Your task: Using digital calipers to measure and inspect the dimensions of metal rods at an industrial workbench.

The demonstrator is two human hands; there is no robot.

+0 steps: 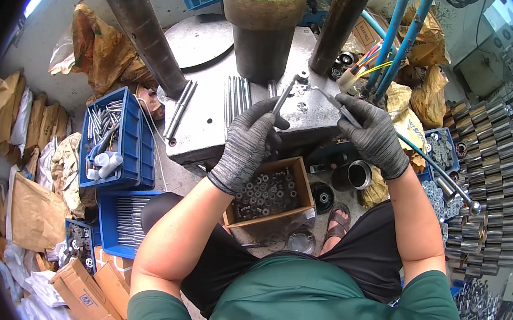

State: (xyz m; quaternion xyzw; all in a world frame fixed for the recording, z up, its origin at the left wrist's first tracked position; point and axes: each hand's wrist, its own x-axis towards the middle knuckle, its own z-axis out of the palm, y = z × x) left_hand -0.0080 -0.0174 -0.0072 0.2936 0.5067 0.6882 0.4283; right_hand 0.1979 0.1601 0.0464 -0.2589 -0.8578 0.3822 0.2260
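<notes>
My left hand [246,137], in a grey glove, is closed around a thin steel rod [285,96]. The rod slants up and to the right over the metal bench plate [317,113]. At its upper end is a small dark ring-shaped part [303,77]; whether they touch, I cannot tell. My right hand [374,135], gloved too, grips a slim pick [329,98] whose bent tip points left toward the ring. Several steel rods [236,99] lie side by side left of the thick steel column [265,34], and a pair of rods [180,108] rests farther left.
Below the plate stands a cardboard box [269,217] of small metal rings. Blue bins [137,154] of rods and fittings are on the left. Dark posts [147,40] and blue hoses [407,19] rise behind. Stacked metal cylinders [490,179] fill the right side.
</notes>
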